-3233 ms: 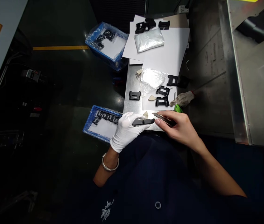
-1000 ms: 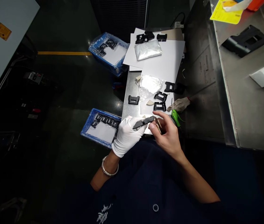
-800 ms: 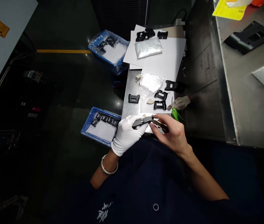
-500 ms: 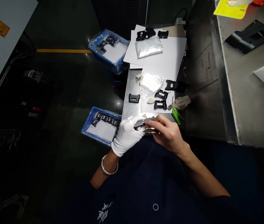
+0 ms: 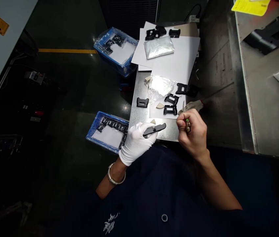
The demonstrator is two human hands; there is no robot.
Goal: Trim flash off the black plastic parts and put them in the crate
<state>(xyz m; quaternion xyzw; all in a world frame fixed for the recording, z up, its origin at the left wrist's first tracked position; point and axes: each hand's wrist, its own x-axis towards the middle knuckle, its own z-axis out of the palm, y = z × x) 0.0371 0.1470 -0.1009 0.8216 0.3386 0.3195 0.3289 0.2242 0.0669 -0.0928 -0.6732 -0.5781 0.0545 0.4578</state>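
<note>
My left hand (image 5: 138, 140), in a white glove, grips a black plastic part (image 5: 155, 130) above the near edge of the metal table. My bare right hand (image 5: 193, 133) is closed around a green air blow gun (image 5: 187, 121) at the table's right edge. Its thin bent metal nozzle sticks up past my fingers, and most of its body is hidden. A small brownish piece shows at the same fingers; I cannot make out what it is. Similar black parts (image 5: 170, 110) lie on white paper just beyond my hands, and another black part (image 5: 142, 102) rests on bare metal.
Two blue bins (image 5: 96, 140) (image 5: 119, 67) lined with plastic stand left of the table, holding black parts and white sheets. A clear plastic bag (image 5: 160, 87), a wrapped packet (image 5: 159, 47) and a used glove (image 5: 196, 105) lie on the table. A metal shelf (image 5: 258, 125) rises at right.
My right hand has left the black part, moved right and closed around the blow gun. The left hand still holds the part, now showing more of it.
</note>
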